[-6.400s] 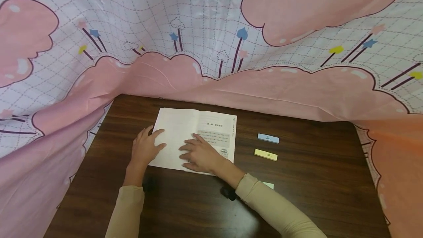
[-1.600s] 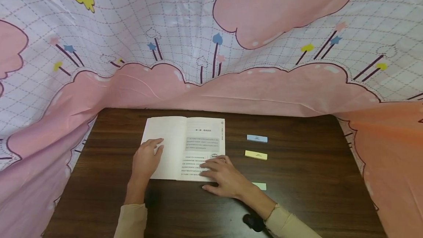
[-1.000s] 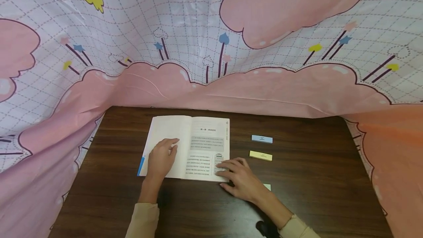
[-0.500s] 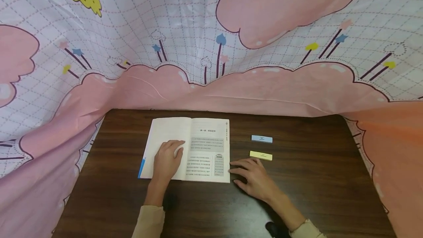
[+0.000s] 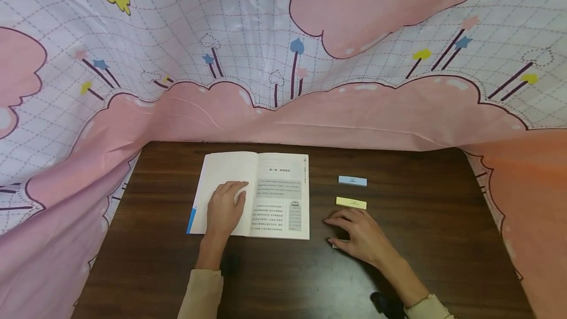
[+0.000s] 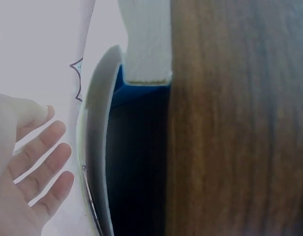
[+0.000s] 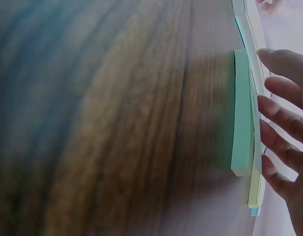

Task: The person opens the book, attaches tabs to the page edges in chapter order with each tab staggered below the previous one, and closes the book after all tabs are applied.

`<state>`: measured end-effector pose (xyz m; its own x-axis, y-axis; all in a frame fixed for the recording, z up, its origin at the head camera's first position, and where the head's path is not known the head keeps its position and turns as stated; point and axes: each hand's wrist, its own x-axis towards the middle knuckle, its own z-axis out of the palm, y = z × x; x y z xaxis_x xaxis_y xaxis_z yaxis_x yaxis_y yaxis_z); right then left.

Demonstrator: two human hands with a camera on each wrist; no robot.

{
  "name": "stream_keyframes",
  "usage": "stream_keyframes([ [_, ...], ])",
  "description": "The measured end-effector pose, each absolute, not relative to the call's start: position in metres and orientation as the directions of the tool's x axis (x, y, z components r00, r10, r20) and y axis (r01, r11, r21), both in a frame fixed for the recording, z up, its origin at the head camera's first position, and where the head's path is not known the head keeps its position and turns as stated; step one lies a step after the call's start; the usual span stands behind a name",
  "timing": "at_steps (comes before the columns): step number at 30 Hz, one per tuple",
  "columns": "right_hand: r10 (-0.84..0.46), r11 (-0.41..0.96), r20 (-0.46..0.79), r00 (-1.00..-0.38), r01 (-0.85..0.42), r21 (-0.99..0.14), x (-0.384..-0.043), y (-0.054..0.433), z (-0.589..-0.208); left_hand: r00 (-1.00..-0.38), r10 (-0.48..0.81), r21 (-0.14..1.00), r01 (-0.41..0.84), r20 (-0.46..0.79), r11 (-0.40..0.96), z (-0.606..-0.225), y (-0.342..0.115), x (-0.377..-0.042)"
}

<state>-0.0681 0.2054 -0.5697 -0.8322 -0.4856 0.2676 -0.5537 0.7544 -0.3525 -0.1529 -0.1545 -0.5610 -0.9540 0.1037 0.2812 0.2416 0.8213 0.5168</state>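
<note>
An open book (image 5: 279, 160) lies on the dark wooden table, printed text on its right page. My left hand (image 5: 223, 208) rests on the left page with relaxed fingers. In the left wrist view, the book's thick page edge (image 6: 147, 44) and blue cover show beside bowed pages. Right of the book, my right hand (image 5: 365, 235) hovers over a green strip-shaped block (image 7: 242, 113), mostly hidden in the head view. Its fingers are spread and loosely bent around the block's near side. A yellow block (image 5: 351, 203) with a dark mark lies just beyond the fingertips.
Farther back lies a blue marked block (image 5: 352, 180), in line with the yellow one. A patterned pink and white curtain (image 5: 283, 132) closes off the table's back and sides. The wooden tabletop (image 5: 283, 284) extends toward me and to the right.
My right hand has left the book's pages and moved right, over the green block. My left hand has shifted right on the left page, and a blue cover edge now shows at the book's left.
</note>
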Motion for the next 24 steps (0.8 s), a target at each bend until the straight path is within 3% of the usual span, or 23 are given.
stream_keyframes([
  [12,-0.460,0.770,0.260,-0.849,-0.528,-0.358,-0.052,0.217,-0.574,-0.940,0.153,0.513,0.299,0.306,0.805,-0.562,-0.151,-0.152],
  [24,-0.469,0.750,0.299,-0.831,-0.554,-0.361,-0.045,0.222,-0.582,-0.948,0.144,0.520,0.278,0.282,0.808,-0.564,-0.146,-0.149],
])
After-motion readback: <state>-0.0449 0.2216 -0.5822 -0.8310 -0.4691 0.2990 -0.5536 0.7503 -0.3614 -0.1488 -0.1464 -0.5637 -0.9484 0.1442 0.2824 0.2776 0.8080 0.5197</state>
